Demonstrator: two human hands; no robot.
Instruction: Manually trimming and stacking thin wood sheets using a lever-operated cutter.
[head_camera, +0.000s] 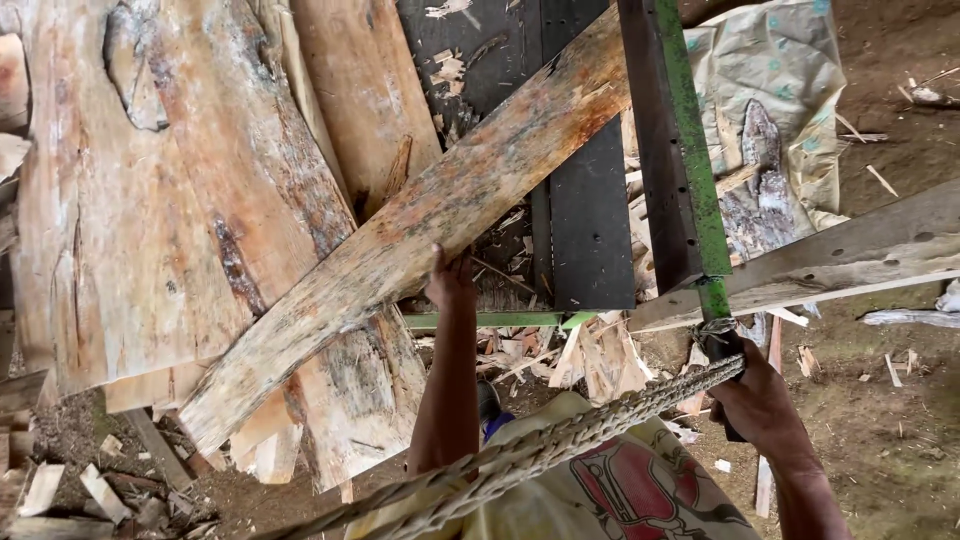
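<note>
My left hand (450, 285) reaches forward and grips the lower edge of a long weathered plank (400, 250) that lies diagonally across the pile. My right hand (758, 400) is closed around a dark handle (722, 345) at the near end of a green-edged metal frame (690, 150). A braided rope (600, 420) runs from that handle across my yellow printed shirt (600, 490) towards the lower left.
Wide rough slabs (150, 200) are stacked at the left. A dark metal table (590, 220) sits under the plank. A grey board (850, 260) juts in from the right, a crumpled sack (770, 80) lies behind it. Wood chips (590, 360) and offcuts litter the dirt ground.
</note>
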